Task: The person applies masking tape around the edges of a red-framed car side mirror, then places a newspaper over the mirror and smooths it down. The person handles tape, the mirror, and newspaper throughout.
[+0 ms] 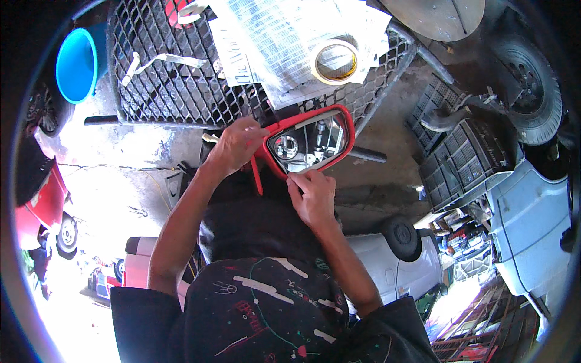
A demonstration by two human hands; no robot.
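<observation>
A red car side mirror (349, 134) is held in front of me at the near edge of a black metal mesh table. Its glass reflects tools and round objects, and a dark border runs around the glass. My right hand (315, 198) is closed on the mirror's lower edge, thumb and fingers pressed together there. At the mirror's left end, my left hand (237, 145) has its fingers curled and pinched against the red housing; what lies between them is hidden. A narrow red strip (257, 176) hangs below the left fingers.
On the mesh table (163, 91) lie printed paper sheets (266, 42), a roll of masking tape (334, 62) and crumpled tape strips (163, 60). A blue bucket (77, 66) stands left. Black crates (463, 160), a wheel (526, 91) and a light-blue car panel (526, 224) crowd the right.
</observation>
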